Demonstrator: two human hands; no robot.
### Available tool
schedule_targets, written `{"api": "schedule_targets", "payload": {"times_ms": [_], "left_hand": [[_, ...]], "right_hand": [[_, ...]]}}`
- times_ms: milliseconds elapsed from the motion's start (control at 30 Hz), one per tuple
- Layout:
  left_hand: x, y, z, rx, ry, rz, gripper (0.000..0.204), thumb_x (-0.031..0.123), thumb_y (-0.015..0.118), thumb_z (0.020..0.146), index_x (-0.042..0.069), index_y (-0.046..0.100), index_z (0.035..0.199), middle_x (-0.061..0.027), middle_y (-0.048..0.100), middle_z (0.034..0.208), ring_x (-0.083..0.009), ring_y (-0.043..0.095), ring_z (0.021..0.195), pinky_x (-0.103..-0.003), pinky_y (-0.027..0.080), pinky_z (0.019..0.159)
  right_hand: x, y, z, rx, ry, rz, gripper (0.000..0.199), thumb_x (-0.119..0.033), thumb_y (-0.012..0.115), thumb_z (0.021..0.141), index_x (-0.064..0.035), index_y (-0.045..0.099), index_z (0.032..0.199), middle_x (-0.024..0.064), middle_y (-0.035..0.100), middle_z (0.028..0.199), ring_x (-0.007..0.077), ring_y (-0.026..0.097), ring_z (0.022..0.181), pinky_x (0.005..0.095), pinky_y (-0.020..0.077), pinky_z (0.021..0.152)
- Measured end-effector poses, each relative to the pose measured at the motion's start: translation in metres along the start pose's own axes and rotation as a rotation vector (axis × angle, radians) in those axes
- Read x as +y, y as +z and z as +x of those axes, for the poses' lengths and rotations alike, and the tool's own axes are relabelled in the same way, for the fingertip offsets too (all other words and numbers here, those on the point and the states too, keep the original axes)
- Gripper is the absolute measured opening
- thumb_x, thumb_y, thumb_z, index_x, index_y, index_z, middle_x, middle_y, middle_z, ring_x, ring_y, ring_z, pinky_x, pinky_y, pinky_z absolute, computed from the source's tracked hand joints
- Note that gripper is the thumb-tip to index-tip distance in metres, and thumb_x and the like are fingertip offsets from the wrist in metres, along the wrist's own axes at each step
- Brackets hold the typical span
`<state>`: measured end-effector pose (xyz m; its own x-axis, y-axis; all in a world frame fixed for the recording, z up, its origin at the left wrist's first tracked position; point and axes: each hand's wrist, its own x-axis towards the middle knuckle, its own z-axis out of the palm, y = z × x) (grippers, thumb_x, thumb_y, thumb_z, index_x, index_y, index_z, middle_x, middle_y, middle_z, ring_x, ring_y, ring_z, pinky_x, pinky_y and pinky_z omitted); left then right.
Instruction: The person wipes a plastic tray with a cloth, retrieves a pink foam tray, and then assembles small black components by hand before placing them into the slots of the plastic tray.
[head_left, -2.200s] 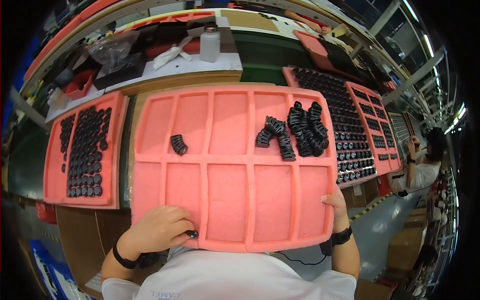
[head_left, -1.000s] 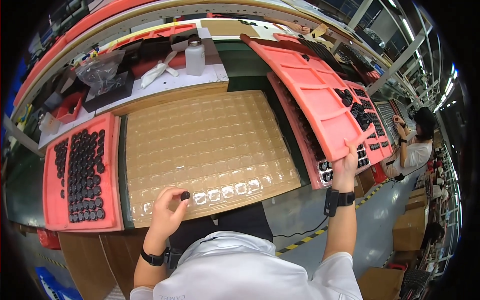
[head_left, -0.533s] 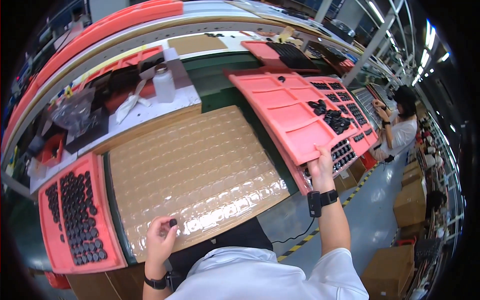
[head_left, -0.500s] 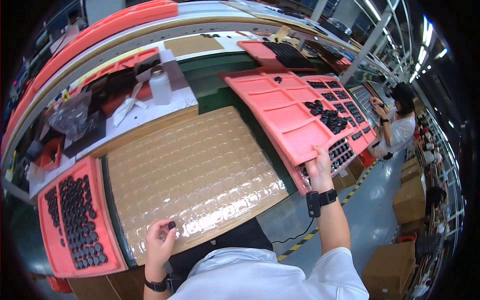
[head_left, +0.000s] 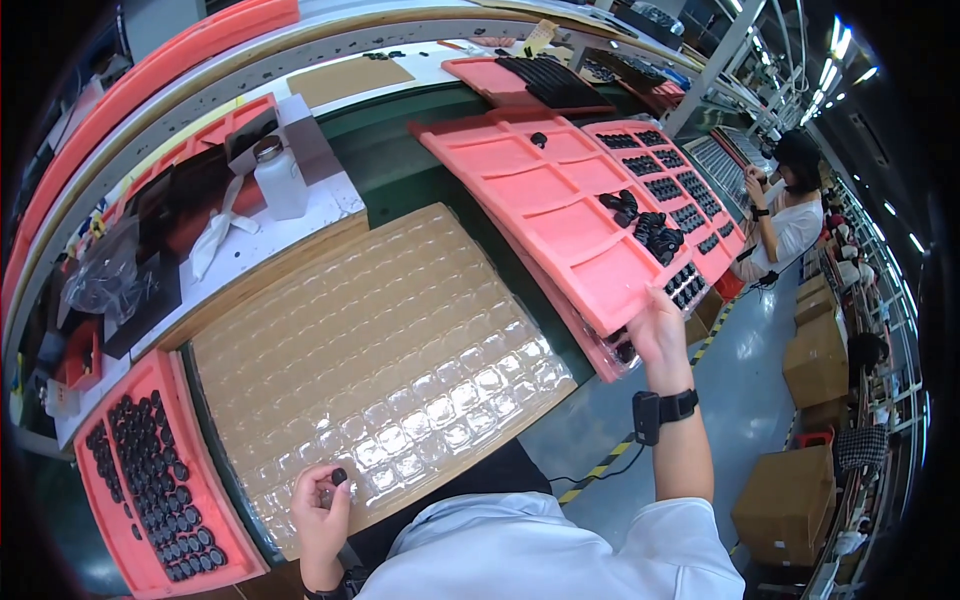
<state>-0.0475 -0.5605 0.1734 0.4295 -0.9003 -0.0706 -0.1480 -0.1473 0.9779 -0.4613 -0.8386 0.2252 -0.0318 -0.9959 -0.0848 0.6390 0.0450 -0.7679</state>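
In my left hand [head_left: 322,520] a small round black cap-like part [head_left: 339,476] is pinched between thumb and fingers. This hand hovers over the near left part of a clear plastic blister sheet [head_left: 360,340] with rows of square pockets, lying on brown board. My right hand [head_left: 660,335] grips the near right edge of a pink compartment tray [head_left: 613,275]; some of its fingers are hidden. A heap of black parts [head_left: 655,235] lies in this tray, which rests tilted on other pink trays. At the left, another pink tray [head_left: 222,560] carries many round black parts.
A white bottle [head_left: 281,182] and a white cloth-like item [head_left: 222,225] stand on a white shelf behind the sheet. Further right is a pink tray filled with black parts [head_left: 690,200]. A co-worker [head_left: 795,205] works beyond it. Cardboard boxes [head_left: 790,500] line the floor.
The head view has shifted a little. My right hand has moved slightly rightward along the pink tray's edge. The left hand still pinches the black part above the sheet.
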Motion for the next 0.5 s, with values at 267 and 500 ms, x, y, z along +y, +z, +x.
{"api": "schedule_targets", "payload": {"times_ms": [267, 500], "left_hand": [[0.009, 0.003, 0.003, -0.034, 0.012, 0.084, 0.025, -0.008, 0.058, 0.078, 0.0, 0.055, 0.101, -0.0037, 0.051, 0.093, -0.0079, 0.049, 0.078, -0.02, 0.042, 0.069], [0.012, 0.005, -0.004, -0.024, 0.042, 0.201, 0.027, -0.009, 0.058, 0.077, -0.001, 0.058, 0.102, -0.0052, 0.052, 0.096, -0.0102, 0.051, 0.078, -0.021, 0.043, 0.07]], "right_hand": [[-0.018, 0.012, -0.052, -0.024, 0.002, -0.147, 0.045, -0.008, 0.049, 0.087, 0.0068, 0.038, 0.127, 0.0194, 0.043, 0.131, 0.0294, 0.044, 0.122, 0.0418, 0.0343, 0.104], [0.011, 0.061, -0.098, -0.105, -0.394, -0.956, 0.045, -0.001, 0.05, 0.084, 0.0029, 0.041, 0.128, 0.0158, 0.044, 0.132, 0.0268, 0.044, 0.122, 0.0365, 0.0371, 0.1]]}}
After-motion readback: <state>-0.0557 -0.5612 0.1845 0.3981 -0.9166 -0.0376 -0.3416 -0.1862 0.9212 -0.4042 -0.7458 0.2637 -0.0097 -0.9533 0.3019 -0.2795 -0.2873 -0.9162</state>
